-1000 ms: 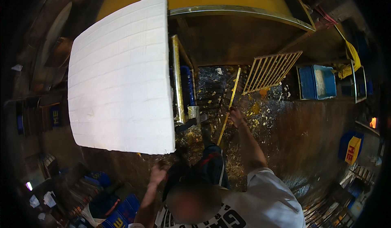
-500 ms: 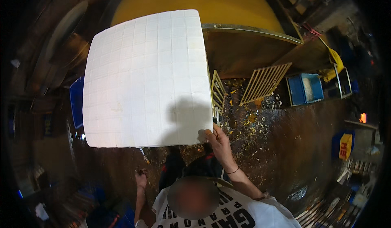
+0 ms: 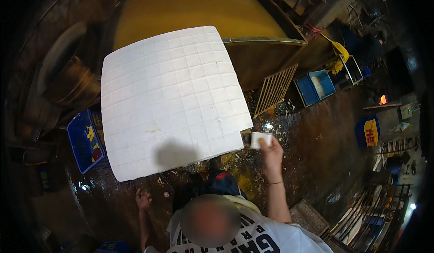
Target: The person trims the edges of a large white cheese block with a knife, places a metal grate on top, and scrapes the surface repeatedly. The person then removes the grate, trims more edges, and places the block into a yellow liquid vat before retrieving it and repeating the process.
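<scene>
right hand (image 3: pixel 272 155) now pinches a white block (image 3: pixel 257 141), freshly parted from the scored slab (image 3: pixel 172 101), notching its right corner; left hand (image 3: pixel 143 199), lower left, hangs empty.

Workshop, looks like small-scale food production. Evidence: big open tank (image 3: pixel 260 58) of cloudy yellow liquid (image 3: pixel 194 13); large white slab (image 3: pixel 172 86) scored into a grid; dark wet floor (image 3: pixel 312 158) with pale and yellow scraps; slatted frame (image 3: pixel 276 90) near tank; plastic crates, e.g. blue crate (image 3: pixel 81 135) at left; stacked slats (image 3: pixel 361 212) lower right; control box (image 3: pixel 406 111) far right. Dim, grimy, cluttered edges.
</scene>
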The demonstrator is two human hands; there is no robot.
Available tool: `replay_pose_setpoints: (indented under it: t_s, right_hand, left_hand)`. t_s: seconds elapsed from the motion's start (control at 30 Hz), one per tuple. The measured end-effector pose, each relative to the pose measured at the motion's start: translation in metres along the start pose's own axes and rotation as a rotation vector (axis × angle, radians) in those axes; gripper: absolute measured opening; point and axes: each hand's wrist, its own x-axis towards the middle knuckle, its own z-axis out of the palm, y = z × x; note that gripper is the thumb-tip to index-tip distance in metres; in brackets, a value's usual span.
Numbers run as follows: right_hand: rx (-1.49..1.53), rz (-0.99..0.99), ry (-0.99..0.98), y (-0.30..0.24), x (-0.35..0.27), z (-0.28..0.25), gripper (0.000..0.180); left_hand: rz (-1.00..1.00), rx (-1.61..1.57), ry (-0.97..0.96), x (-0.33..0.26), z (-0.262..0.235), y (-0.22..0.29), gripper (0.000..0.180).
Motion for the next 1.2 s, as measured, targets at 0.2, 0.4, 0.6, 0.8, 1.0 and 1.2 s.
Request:
replay_pose_setpoints:
  t_s: [0.2, 0.4, 0.6, 0.8, 1.0, 1.2]
  right_hand:
    - [0.020, 0.249, 0.306, 0.095, 0.016, -0.104, 0.021]
    - [0.316, 0.528, -0.171, 0.104, -0.002, -0.013, 0.058]
    - [0.822, 0.305, -0.372, 0.061, 0.004, 0.032, 0.050]
    - [0.828, 0.225, -0.200, 0.064, 0.018, 0.075, 0.040]
    - [1.004, 0.213, -0.306, 0.046, 0.046, 0.107, 0.045]
    - [0.972, 0.134, -0.406, -0.005, 0.155, 0.159, 0.039]
  left_hand:
    - [-0.042, -0.253, 0.066, -0.006, -0.016, 0.029, 0.050]
    - [0.325, -0.668, -0.145, -0.029, -0.001, 0.128, 0.043]
    - [0.355, -0.946, -0.342, -0.057, 0.045, 0.180, 0.041]
    - [0.556, -0.764, -0.414, -0.069, 0.086, 0.211, 0.043]
    - [0.399, -0.960, -0.469, -0.069, 0.097, 0.264, 0.047]
    - [0.398, -0.970, -0.483, -0.032, 0.157, 0.368, 0.046]
